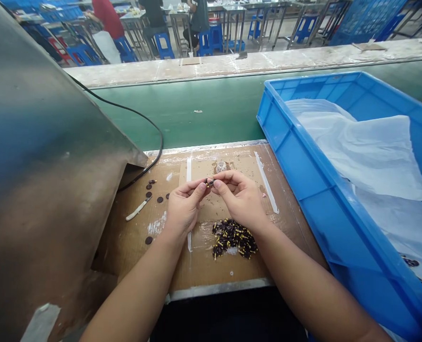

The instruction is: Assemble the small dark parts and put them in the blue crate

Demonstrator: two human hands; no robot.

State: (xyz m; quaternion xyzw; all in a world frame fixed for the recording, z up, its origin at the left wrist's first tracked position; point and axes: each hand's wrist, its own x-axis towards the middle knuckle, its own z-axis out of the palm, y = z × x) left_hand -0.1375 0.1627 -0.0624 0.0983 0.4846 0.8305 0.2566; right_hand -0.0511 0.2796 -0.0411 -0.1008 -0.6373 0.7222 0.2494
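Both hands meet over the cardboard-covered work surface (203, 275). My left hand (184, 204) pinches a small dark piece (210, 182) with a bit of yellow on it, between thumb and index finger. From the other side, the fingertips of my right hand (239, 197) close on the same dark piece. Its exact shape is too small to tell. Below my right hand lies a pile of black and yellow small parts (234, 237). A small clear object (221, 166) stands just beyond the fingertips.
A white-handled tool (138, 209) and several dark discs (148, 240) lie at the left. A metal housing (47, 156) with a black cable (139, 114) rises there. At the right stands a blue crate (303, 166) with white sheets (360, 142). People sit beyond the green belt (203, 109).
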